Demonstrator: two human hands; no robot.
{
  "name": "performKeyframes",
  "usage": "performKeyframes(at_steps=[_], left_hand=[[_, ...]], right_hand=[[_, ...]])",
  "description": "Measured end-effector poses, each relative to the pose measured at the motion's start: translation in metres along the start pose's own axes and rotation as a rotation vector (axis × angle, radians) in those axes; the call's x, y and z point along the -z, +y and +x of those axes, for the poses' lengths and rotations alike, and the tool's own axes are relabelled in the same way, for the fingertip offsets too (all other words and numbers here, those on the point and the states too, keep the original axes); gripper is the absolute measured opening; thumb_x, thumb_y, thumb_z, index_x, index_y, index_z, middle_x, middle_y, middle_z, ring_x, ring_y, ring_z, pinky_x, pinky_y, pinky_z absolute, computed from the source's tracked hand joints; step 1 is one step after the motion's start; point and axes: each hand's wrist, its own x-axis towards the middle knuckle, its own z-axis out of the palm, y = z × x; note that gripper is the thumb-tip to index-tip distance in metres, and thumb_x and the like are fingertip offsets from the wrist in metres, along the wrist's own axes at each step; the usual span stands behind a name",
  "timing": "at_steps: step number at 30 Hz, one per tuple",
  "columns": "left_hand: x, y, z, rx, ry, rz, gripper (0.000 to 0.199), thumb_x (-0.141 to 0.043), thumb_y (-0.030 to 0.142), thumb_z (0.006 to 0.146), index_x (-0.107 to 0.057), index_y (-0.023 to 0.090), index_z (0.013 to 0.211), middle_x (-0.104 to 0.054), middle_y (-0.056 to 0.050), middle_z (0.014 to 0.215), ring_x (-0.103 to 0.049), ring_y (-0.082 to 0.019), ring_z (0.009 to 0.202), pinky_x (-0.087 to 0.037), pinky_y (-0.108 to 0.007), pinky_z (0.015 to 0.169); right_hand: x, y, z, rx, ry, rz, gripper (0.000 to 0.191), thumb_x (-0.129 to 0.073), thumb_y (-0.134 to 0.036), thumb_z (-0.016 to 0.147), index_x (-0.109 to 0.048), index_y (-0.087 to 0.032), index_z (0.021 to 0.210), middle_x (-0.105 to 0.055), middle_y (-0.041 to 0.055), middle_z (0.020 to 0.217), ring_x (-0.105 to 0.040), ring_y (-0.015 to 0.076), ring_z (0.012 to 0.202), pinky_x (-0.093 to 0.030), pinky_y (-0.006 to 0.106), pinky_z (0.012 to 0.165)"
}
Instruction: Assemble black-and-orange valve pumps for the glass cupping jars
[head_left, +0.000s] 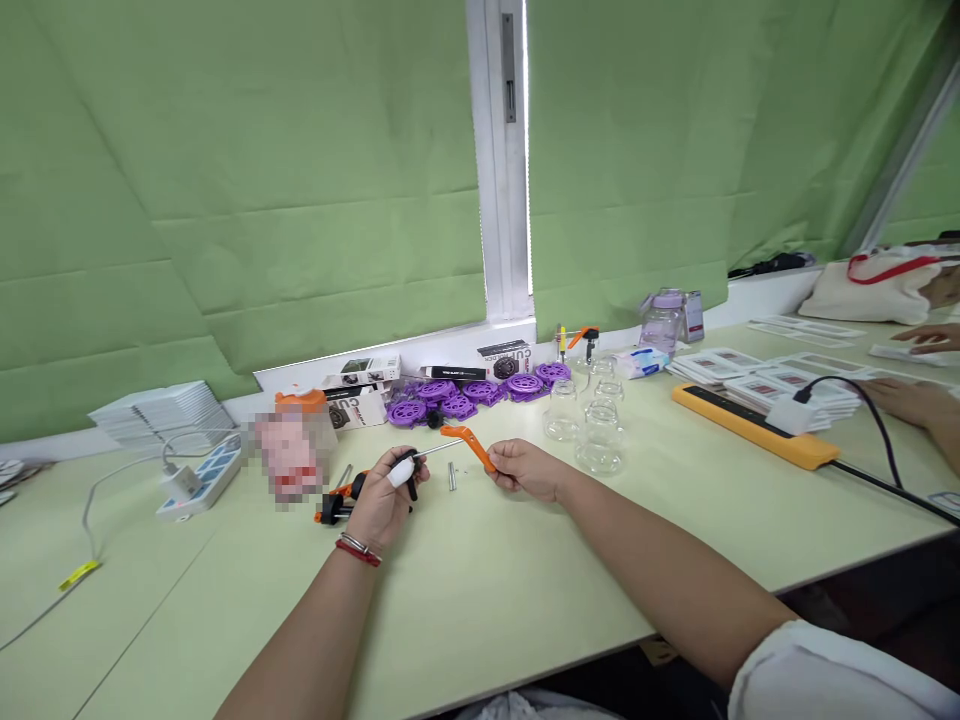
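My left hand [375, 508], with a white covering on one finger, is closed around a black part [412, 488]. From it a thin metal rod [442, 447] points right toward a bent orange handle [478, 450]. My right hand [525, 470] pinches the lower end of that handle. The rod meets or passes close to the handle's upper part; I cannot tell whether they are joined. Small metal pins [451, 476] lie on the table between my hands. Beside my left hand are black and orange assemblies [334, 510], partly hidden by it.
Purple wheel-like parts [457, 405] are heaped at the back beside printed boxes [356, 408]. Glass jars [600, 450] stand right of my hands. A white power strip [202, 485] lies left, an orange one [750, 427] right. Another person's hands [911, 400] are at far right.
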Motion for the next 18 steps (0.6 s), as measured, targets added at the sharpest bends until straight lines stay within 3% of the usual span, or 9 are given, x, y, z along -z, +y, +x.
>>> performKeyframes(at_steps=[10,13,18], left_hand=[[-0.02,0.003,-0.016,0.063,-0.261,0.145,0.04,-0.072,0.011,0.062,-0.058,0.02,0.099,-0.062,-0.003,0.087,-0.054,-0.012,0.067,-0.039,-0.027,0.067],[-0.025,0.003,-0.02,0.073,-0.299,0.151,0.039,-0.073,0.011,0.061,-0.059,0.019,0.097,-0.061,-0.004,0.088,-0.052,-0.013,0.068,-0.038,-0.027,0.066],[-0.027,0.002,-0.02,0.091,-0.288,0.068,0.029,-0.067,0.035,0.072,-0.063,0.016,0.093,-0.058,-0.007,0.086,-0.051,-0.015,0.068,-0.039,-0.028,0.062]], right_hand=[[-0.015,0.0,-0.006,0.016,-0.252,-0.08,0.043,-0.061,-0.055,0.075,-0.052,-0.013,0.071,-0.044,-0.0049,0.056,-0.034,0.0049,0.047,-0.024,0.023,0.05],[-0.016,0.001,-0.008,0.036,-0.273,-0.14,0.043,-0.059,-0.056,0.076,-0.051,-0.013,0.07,-0.045,-0.0048,0.054,-0.034,0.0055,0.048,-0.025,0.023,0.051],[-0.013,0.008,-0.007,0.014,-0.258,-0.197,0.042,-0.057,-0.055,0.078,-0.05,-0.014,0.072,-0.046,-0.0045,0.054,-0.036,0.0059,0.048,-0.026,0.021,0.05]])
